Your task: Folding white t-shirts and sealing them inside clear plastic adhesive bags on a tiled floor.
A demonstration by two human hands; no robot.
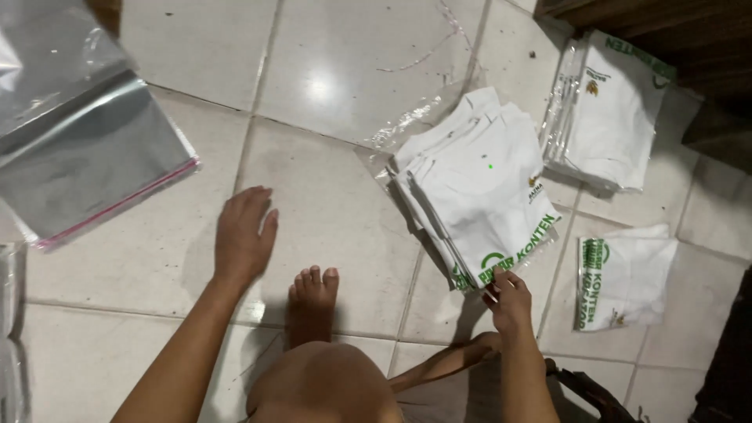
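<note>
My left hand rests flat on the tiled floor, fingers apart, holding nothing. It points toward a stack of clear plastic bags with a pink seal strip at the upper left. My right hand pinches the near edge of a pile of folded white shirts with green print that lies on the floor to my right. My bare foot and knee sit between the two hands.
A stack of bagged white shirts lies at the upper right beside dark wooden furniture. One bagged folded shirt lies alone at the right. A loose clear plastic sheet sits behind the pile.
</note>
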